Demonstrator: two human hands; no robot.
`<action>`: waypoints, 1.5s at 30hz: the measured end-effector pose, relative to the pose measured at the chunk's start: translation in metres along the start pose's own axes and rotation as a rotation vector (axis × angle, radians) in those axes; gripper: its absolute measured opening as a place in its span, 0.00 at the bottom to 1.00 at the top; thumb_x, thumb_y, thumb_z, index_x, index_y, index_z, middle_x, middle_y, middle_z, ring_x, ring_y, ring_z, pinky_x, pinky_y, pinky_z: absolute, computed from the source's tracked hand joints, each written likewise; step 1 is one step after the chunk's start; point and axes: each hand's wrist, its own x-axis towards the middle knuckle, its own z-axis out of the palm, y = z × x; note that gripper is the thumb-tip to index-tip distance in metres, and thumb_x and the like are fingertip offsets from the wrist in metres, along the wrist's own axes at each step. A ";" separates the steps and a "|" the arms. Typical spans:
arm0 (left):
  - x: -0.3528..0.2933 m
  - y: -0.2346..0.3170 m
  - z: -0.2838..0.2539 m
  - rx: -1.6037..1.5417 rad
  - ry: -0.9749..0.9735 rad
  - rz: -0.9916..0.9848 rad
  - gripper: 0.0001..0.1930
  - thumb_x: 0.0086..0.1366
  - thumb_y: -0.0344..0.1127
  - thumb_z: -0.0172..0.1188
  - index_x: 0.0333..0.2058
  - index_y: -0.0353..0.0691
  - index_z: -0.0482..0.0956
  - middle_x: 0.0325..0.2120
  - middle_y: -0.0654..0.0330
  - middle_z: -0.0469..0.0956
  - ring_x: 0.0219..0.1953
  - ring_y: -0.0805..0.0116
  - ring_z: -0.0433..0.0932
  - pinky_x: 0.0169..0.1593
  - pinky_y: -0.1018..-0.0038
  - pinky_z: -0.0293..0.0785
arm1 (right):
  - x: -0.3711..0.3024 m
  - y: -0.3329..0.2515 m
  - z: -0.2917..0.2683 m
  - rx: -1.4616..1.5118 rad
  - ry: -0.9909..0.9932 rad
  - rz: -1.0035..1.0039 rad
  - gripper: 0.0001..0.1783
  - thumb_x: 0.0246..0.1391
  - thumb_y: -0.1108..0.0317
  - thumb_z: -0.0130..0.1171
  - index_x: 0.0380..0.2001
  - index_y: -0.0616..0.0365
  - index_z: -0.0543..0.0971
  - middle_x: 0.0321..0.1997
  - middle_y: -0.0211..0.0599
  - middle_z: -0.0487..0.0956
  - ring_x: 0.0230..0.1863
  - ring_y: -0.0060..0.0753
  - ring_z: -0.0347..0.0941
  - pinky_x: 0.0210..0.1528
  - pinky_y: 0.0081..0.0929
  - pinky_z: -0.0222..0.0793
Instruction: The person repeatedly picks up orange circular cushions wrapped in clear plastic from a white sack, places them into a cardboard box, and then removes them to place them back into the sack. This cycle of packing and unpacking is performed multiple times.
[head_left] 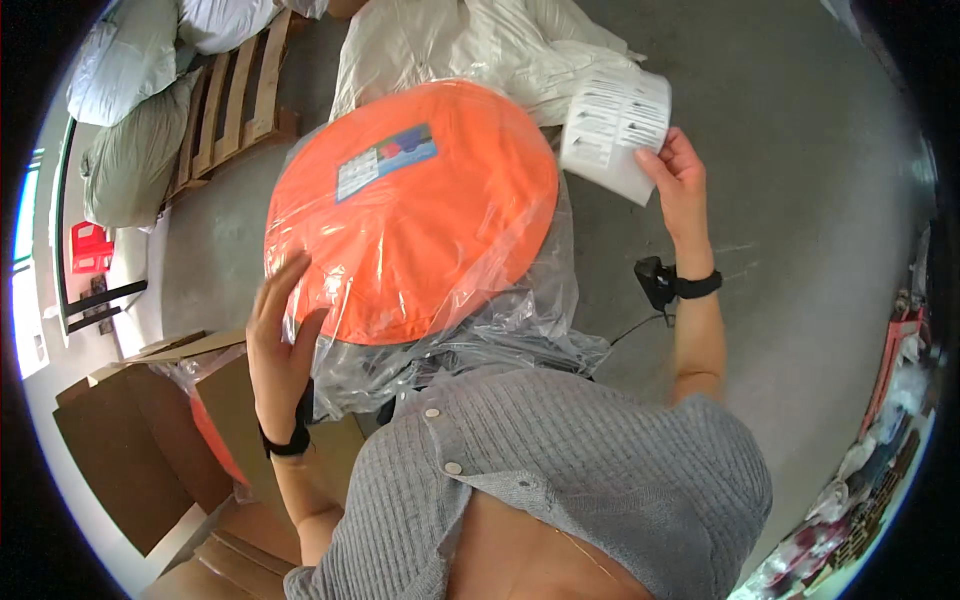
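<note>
Near first: grey shirt (pixel 560 470) fills the lower frame, both forearms come up from it, each wrist with a black band. Left hand (pixel 280 335) lies flat and open, fingers spread, pressed on the lower left edge of the orange disc (pixel 410 210), touching it through the clear bag (pixel 470 330). Disc sits in front of the chest, tilted up toward the camera, already inside the bag; loose plastic bunches below it, bag mouth looks not yet closed, though I can't tell for sure. A printed card (pixel 388 160) sits on the disc's upper face under the plastic. Right hand (pixel 680 175) is raised to the right, well apart from the disc, fingers closed on the edge of a white label sheet (pixel 615 125). Judgement: bagging done or nearly so; labels are in hand, none seen stuck on the bag's outside, so labelling and boxing look left. Low left: an open cardboard box (pixel 130 440) with another orange bagged piece (pixel 215 440) standing in it. A small black device (pixel 652 280) with a cord lies on the floor by the right wrist. Surface is bare grey concrete floor (pixel 800 200). Farther: white plastic sacks (pixel 470 45) just behind the disc, wooden pallet (pixel 235 95) with stuffed pale bags (pixel 130 120) upper left, red crate (pixel 90 248) at far left, colourful clutter (pixel 880 470) along the right rim.
</note>
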 end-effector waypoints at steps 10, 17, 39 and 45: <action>0.031 0.042 0.016 0.222 0.420 0.665 0.23 0.38 0.35 0.65 0.38 0.50 0.76 0.51 0.58 0.67 0.55 0.57 0.62 0.60 0.53 0.48 | -0.012 -0.128 0.127 0.143 -0.692 0.048 0.33 0.47 0.70 0.58 0.55 0.61 0.56 0.45 0.41 0.74 0.47 0.24 0.69 0.50 0.24 0.63; -0.001 0.023 0.011 0.133 0.582 0.545 0.11 0.39 0.27 0.60 0.26 0.45 0.78 0.35 0.65 0.76 0.40 0.65 0.72 0.58 0.55 0.53 | -0.024 -0.131 0.180 -0.368 -0.789 -0.601 0.20 0.36 0.65 0.66 0.37 0.55 0.76 0.42 0.32 0.75 0.50 0.34 0.67 0.62 0.40 0.47; 0.064 -0.264 -0.043 -1.207 0.174 -0.691 0.18 0.61 0.40 0.49 0.49 0.42 0.68 0.45 0.61 0.72 0.43 0.65 0.72 0.48 0.64 0.69 | 0.116 0.085 0.095 -0.667 -0.349 0.054 0.56 0.43 0.48 0.61 0.62 0.60 0.35 0.62 0.61 0.51 0.56 0.47 0.61 0.55 0.33 0.60; 0.105 -0.431 0.007 -1.224 -0.240 -0.885 0.14 0.58 0.40 0.54 0.42 0.46 0.74 0.37 0.65 0.74 0.33 0.66 0.71 0.38 0.56 0.71 | 0.107 0.182 0.082 -0.688 -0.272 0.436 0.62 0.40 0.38 0.58 0.59 0.73 0.35 0.63 0.62 0.47 0.64 0.50 0.48 0.62 0.32 0.47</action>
